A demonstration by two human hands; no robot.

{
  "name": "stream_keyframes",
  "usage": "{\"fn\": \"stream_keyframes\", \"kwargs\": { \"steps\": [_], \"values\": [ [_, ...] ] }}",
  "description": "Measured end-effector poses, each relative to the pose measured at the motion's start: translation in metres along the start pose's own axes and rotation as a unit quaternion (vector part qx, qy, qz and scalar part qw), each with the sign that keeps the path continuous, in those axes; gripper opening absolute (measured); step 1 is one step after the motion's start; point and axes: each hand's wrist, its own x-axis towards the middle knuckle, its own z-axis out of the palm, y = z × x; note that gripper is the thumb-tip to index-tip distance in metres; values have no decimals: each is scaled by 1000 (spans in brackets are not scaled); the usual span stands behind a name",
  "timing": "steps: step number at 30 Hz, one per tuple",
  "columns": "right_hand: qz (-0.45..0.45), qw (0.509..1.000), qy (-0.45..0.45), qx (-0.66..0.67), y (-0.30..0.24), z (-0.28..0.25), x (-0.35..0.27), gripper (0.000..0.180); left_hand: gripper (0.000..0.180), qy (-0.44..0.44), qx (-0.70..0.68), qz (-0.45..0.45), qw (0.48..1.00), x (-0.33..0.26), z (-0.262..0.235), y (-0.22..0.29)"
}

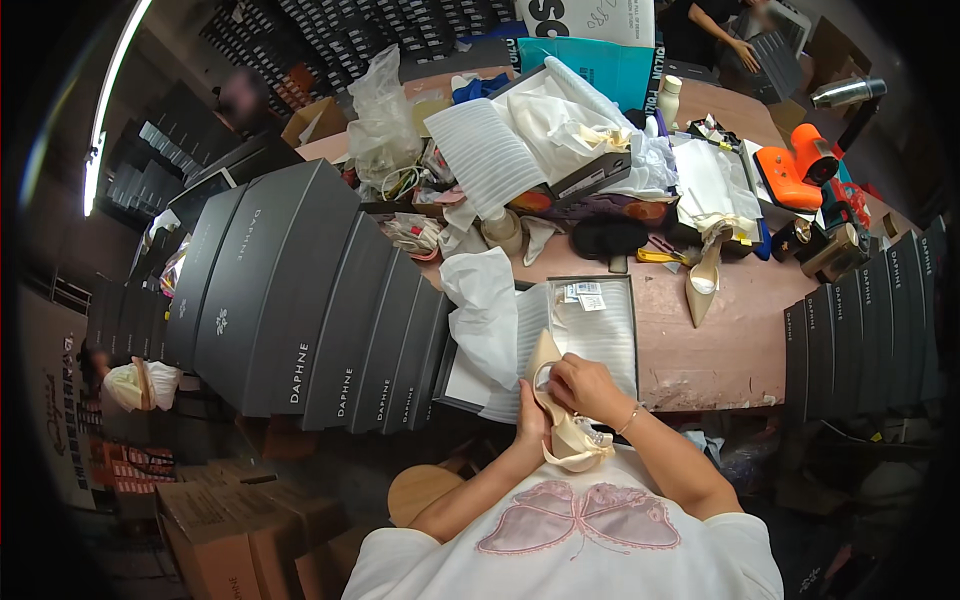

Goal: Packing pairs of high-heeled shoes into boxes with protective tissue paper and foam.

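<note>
My left hand (533, 415) is wrapped round the side of a cream pointed-toe shoe (545, 352), held upright above the near edge of the worktable. A pale bow-like piece hangs at its lower end (578, 440), close to my shirt. At the shoe's opening, my right hand (588, 388) has its fingers curled and pinched; what lies between them is hidden. Just beyond my hands sits an open shoe box (636, 345), lined with white foam sheet (608, 345) and holding small white sachets (585, 293). Crumpled white tissue paper (480, 310) spills over its left part.
Dark grey shoe boxes (270, 290) stack high on the left, more (860, 320) on the right. A second cream shoe (703, 285) lies near yellow-handled scissors (660, 256). Behind are an orange device (795, 175) and a foam-covered box (590, 180). A co-worker's hand (745, 55) touches a dark box.
</note>
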Motion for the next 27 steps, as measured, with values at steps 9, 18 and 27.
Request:
{"fn": "stream_keyframes", "kwargs": {
  "steps": [9,18,27],
  "values": [
    [-70,994,13,-88,5,-11,9,13,75,-21,-33,-39,998,5,-13,17],
    [-10,981,61,-183,10,33,-2,15,66,39,-47,8,998,-19,13,12],
    [42,996,55,-56,21,22,-13,13,58,54,-83,46,994,-21,28,16]
  ]
}}
